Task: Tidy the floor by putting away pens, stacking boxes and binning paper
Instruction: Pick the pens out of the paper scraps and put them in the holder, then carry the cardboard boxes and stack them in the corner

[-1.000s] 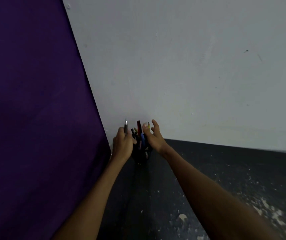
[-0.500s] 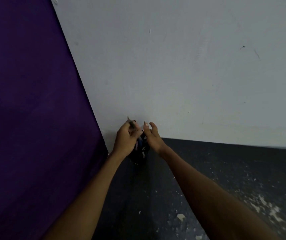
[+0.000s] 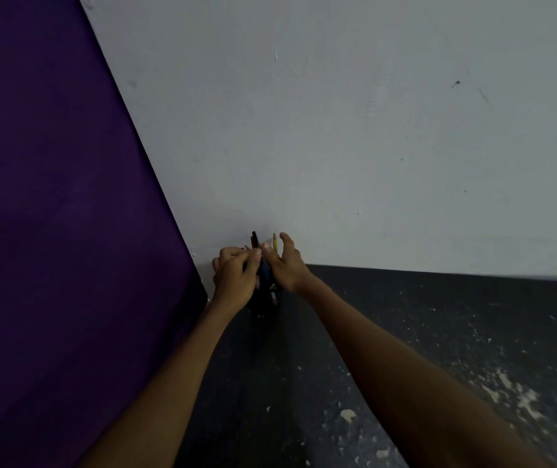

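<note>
Centrally, pen holder: dark cup standing on the floor at the foot of the wall, mostly hidden between the two hands.
pens: upright in the pen holder, with one dark tip and a yellow pencil showing above the fingers.
left hand: fingers curled over the pens on the holder's left side; whether it pinches one cannot be told.
right hand: fingers loosely spread, gripping nothing, just beside the holder's right, thumb close to the left hand.
floor: dark, flecked with pale specks.
wall: pale grey, far side.
purple cloth: fills the left.
</note>
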### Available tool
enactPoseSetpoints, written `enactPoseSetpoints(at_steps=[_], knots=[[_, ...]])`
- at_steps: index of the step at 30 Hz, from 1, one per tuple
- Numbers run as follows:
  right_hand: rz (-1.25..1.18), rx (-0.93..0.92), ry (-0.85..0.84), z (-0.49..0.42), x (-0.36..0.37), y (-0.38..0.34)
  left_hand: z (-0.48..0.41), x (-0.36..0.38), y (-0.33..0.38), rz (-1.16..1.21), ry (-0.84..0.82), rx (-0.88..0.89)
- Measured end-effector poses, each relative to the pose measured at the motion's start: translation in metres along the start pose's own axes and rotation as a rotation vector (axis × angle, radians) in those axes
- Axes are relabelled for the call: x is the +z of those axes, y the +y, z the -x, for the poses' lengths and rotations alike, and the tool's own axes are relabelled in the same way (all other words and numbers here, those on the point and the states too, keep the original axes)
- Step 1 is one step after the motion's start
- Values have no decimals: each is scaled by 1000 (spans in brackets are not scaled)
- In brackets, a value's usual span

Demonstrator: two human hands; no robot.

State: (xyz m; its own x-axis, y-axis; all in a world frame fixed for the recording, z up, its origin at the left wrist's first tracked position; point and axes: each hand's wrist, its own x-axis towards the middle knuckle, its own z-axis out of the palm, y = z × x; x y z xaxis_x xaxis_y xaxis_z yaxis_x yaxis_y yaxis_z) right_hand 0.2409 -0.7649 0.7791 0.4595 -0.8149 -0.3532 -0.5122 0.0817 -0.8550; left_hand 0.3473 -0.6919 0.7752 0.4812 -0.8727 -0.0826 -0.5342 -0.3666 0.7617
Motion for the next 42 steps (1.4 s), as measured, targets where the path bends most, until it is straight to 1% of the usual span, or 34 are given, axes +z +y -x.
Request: enactPoseSetpoints(at_steps=[1,3,5,8,10,13,18,20,24,28,34,37,40,42], knots=[[59,15,13,-1,1,2,-1,1,-3,-26,8,-10],[101,78,29,-2,3,2,-3,-1,-10,-81,13,-17],[77,156,25,0,4,0,-3,-6,-10,-108,7,10],[1,208,20,5,3,-5,3,-16,-1,-20,22,60],[-32,192,67,10,-2,-4,9,-20,3,44,49,44],[31,124,149,15,-11,-2,19,-25,2,78,56,-29],[104,75,139,30,-22,-4,45,-30,-3,87,62,-181],[137,74,123,42,-23,-5,62,-33,-4,80,55,-203],[206,67,113,73,-27,1,95,-35,-6,38,-27,-240],[281,49,144,115,-27,14,130,-40,-9,5,-83,-223],[298,47,228,184,-11,31,190,-49,-28,-24,-156,-174],[290,56,217,214,5,38,225,-53,-40,-21,-154,-184],[294,53,165,246,29,46,263,-61,-55,-17,-168,-199],[307,47,132,261,42,50,283,-67,-60,-7,-150,-212]])
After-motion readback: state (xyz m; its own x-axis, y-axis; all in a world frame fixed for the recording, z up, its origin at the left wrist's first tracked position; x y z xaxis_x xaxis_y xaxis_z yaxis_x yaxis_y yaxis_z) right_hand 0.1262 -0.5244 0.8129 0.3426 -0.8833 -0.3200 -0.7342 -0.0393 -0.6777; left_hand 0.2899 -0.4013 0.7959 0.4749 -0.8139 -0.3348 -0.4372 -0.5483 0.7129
